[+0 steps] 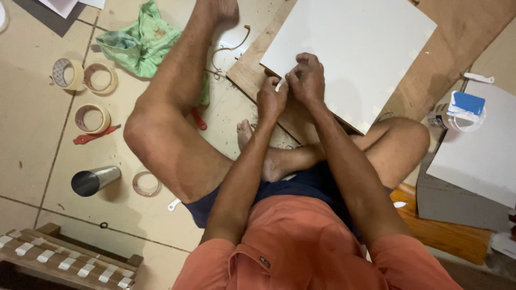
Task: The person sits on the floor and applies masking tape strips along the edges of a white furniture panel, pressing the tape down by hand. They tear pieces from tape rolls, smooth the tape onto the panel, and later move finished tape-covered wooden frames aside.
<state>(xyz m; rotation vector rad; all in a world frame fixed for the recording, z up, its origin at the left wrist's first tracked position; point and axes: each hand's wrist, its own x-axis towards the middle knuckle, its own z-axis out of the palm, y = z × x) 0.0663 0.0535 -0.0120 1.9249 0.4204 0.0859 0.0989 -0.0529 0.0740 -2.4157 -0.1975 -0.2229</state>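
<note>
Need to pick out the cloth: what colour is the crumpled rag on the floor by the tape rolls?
Light green with some darker stains; the rag shows clearly in the head view.

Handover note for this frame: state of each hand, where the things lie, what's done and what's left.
Left hand: pinching a small white bit at the white sheet's near corner.
Right hand: closed, pressing on the same corner.
The sheet lies on a brown board on the floor.
Tape rolls and a metal cup lie beside the left knee.
Done: small pale pieces show along the sheet's edge.
Left: cannot tell.
</note>
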